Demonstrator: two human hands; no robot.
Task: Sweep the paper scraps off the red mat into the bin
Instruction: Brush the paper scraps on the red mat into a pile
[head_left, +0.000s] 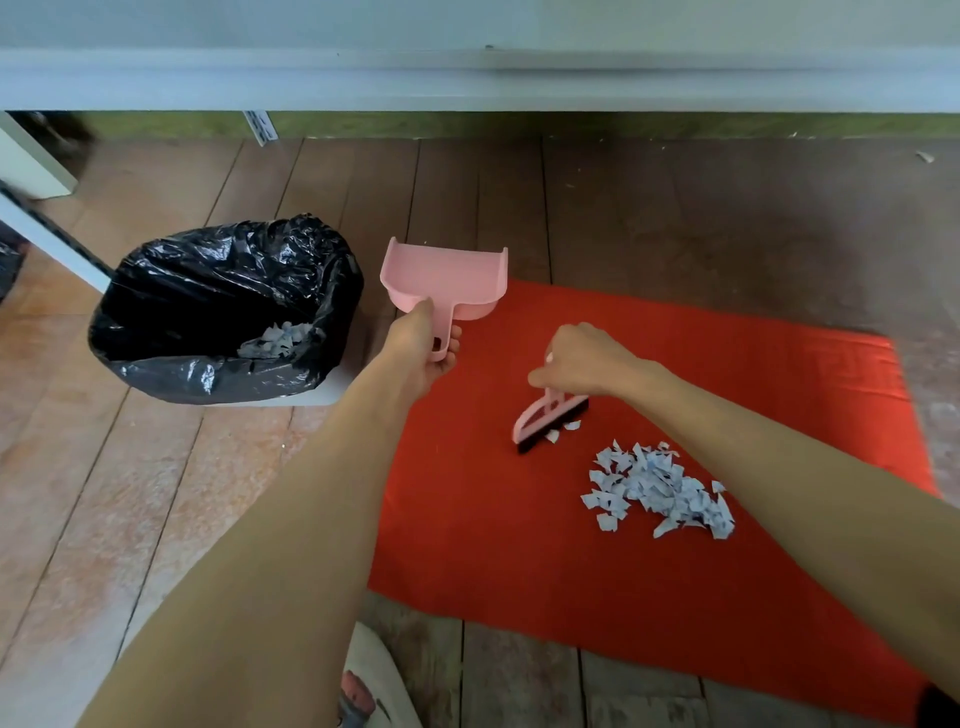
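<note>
A red mat (519, 519) lies on the wooden floor. A heap of pale blue paper scraps (657, 488) sits right of the mat's middle, and two loose scraps lie by the brush. My right hand (582, 361) grips a small pink brush (545, 418) whose black bristles touch the mat just left of and above the heap. My left hand (423, 345) holds the handle of a pink dustpan (447, 278), raised between the bin and the mat's far left corner. The bin (156, 358), lined with a black bag, stands left of the mat and holds some scraps.
A pale wall and skirting run across the far side. White furniture legs (36, 176) stand at the far left, behind the bin. Wooden floorboards surround the mat. A shoe (363, 691) shows at the bottom edge.
</note>
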